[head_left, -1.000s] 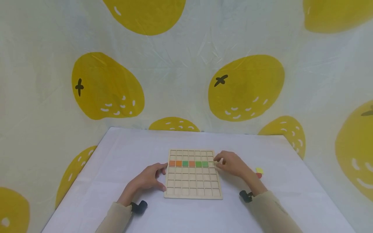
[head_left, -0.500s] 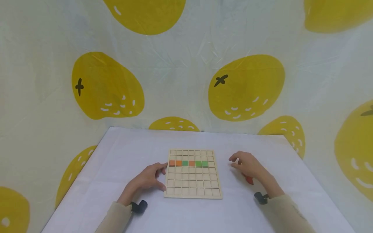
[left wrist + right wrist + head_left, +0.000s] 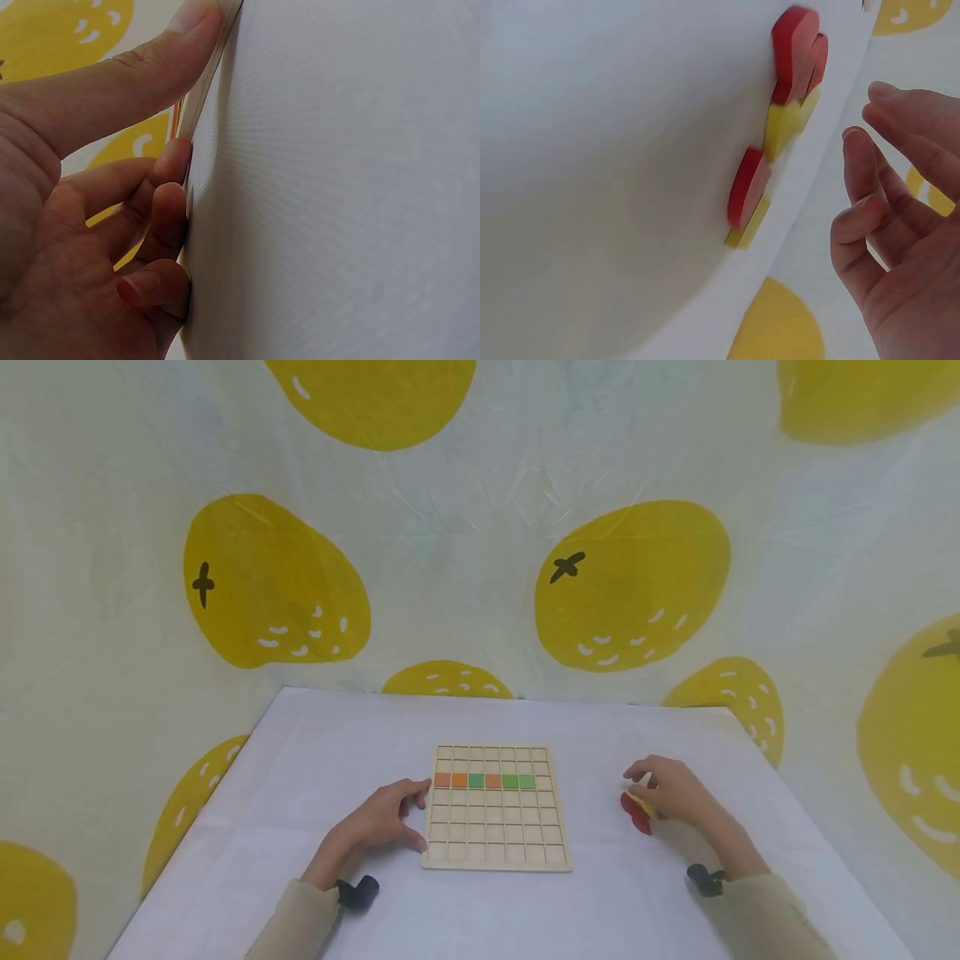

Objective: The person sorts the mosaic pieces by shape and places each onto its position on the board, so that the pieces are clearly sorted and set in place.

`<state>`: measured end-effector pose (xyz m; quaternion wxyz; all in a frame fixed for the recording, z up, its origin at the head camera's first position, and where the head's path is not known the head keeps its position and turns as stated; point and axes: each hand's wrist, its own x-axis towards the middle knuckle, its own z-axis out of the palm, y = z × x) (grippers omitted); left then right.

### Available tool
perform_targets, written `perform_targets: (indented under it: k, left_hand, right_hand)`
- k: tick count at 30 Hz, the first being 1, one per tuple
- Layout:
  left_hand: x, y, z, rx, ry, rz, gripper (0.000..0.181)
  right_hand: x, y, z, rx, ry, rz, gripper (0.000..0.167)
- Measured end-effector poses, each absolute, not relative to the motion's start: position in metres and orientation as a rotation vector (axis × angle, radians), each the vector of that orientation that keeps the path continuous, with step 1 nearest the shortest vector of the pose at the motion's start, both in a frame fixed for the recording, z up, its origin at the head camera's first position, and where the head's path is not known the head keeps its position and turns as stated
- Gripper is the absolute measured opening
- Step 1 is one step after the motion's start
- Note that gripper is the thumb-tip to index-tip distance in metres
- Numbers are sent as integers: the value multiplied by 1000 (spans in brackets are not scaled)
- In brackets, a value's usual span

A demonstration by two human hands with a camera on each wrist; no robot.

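Observation:
A pale wooden grid board lies on the table. Several orange and green square tiles fill most of one row in its far half; that row's rightmost cell is bare wood. My left hand rests against the board's left edge, thumb near the close corner, as the board edge also shows in the left wrist view. My right hand hovers, fingers loosely bent, over red pieces with rounded outlines. Right wrist: the fingers hold nothing, apart from a red piece and a yellow piece.
The table has a white cover, and its far edge meets a hanging cloth printed with large yellow fruit. A black wrist camera is strapped to the left wrist, another black camera to the right.
My right hand has moved from the board's right edge, at the tile row, rightward to the red and yellow pieces. The left hand and the board stay put.

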<state>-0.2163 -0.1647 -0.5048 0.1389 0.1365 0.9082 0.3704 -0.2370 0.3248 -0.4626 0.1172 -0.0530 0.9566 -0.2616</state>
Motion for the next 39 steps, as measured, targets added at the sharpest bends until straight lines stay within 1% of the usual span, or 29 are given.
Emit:
perform_targets:
  k: [10,17,27,39]
  left_hand:
    - [-215,-165,-504,403,2627,1069,107]
    - [-215,-165,-505,395,2625,1066,106]
    - [-215,-165,-505,400,2621,1077,106]
    - [-216,-165,-505,431,2625,1073,106]
  right_hand:
    - [-230,354,-463,-115,2822,-795,38]
    - [-229,366,-468,-59,2840,-725,35]
    - [-228,382,-471,-60,2845,-669,34]
    - [-226,384,-473,-57,2840,-644,30]
